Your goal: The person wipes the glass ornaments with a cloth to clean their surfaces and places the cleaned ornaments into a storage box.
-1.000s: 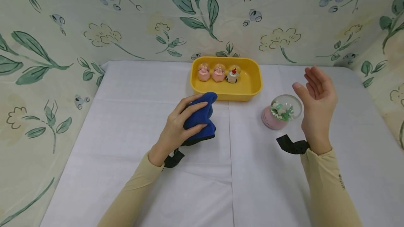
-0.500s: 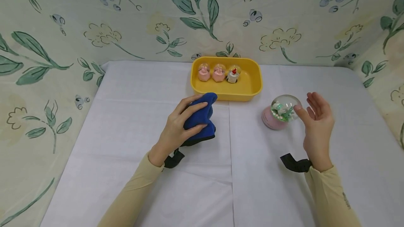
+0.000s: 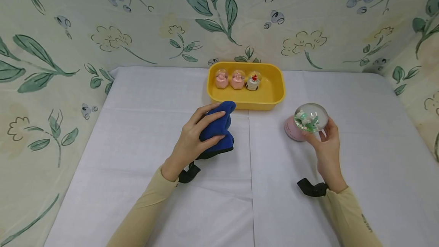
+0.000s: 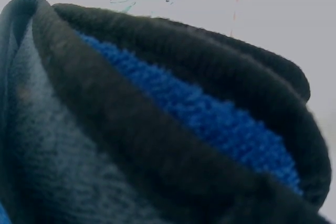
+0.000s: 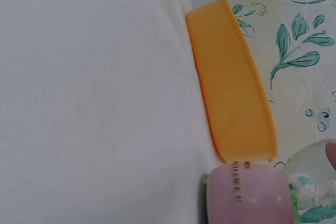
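In the head view my left hand (image 3: pixel 193 134) grips a folded blue cloth (image 3: pixel 217 125) with dark edging, fingers spread over its top. The cloth's folds (image 4: pixel 199 103) fill the left wrist view, showing blue pile between dark edges. At the right, my right hand (image 3: pixel 327 151) holds a snow globe (image 3: pixel 311 117), thumb at the front and fingers curled round the right side of the glass. The globe has a pink base (image 3: pixel 294 129) and white and green figures inside, and it leans to the right. In the right wrist view the pink base (image 5: pixel 249 195) shows, with a fingertip (image 5: pixel 331 153) against the glass.
A yellow tray (image 3: pixel 271 104) stands at the back of the white-covered table (image 3: pixel 154 98). Inside sit two small pink globes (image 3: pixel 237 80) and a white one with a red top (image 3: pixel 253 81). A leaf-patterned cloth (image 3: pixel 240 18) hangs behind the table.
My right hand has come down and to the left from beside the snow globe, and its fingers have closed round it. The left hand and blue cloth have stayed in place.
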A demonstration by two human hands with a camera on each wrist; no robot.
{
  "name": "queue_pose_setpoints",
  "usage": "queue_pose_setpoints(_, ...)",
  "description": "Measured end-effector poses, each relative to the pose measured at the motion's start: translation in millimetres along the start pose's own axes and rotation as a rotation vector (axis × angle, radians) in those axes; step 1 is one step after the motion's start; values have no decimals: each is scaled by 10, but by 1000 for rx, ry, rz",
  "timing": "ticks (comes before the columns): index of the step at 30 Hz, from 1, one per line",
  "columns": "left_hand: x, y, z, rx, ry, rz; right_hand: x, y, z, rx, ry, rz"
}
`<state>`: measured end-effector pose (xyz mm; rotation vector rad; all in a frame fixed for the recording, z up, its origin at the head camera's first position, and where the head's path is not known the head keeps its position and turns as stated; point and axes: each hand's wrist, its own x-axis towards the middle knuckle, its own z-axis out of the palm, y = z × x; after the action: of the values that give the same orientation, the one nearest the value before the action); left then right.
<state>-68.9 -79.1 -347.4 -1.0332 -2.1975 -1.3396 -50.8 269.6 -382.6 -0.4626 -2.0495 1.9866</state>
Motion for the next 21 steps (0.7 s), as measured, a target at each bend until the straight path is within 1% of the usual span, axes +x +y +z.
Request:
queue_pose_setpoints(3, 1, 7, -3, -2, 0, -1, -4, 94, 16, -90, -15, 14)
queue_pose_setpoints(6, 1, 10, -4, -1, 0, -2, 15, 185, 26, -169, -24, 45)
queue_pose_setpoints(10, -5, 7, -4, -3, 0, 0, 30, 239, 33, -261, -41, 74)
queue_pose_setpoints(12, -6, 7, -3, -5, 1, 1, 30, 241, 36, -305, -57, 68)
queue_pose_setpoints(17, -3, 12, 1, -6, 5, 7, 59, 238, 41, -343, -94, 52)
queue_pose_setpoints(21, -5, 10, 1, -5, 4, 9, 85, 231, 25, -410, -89, 55)
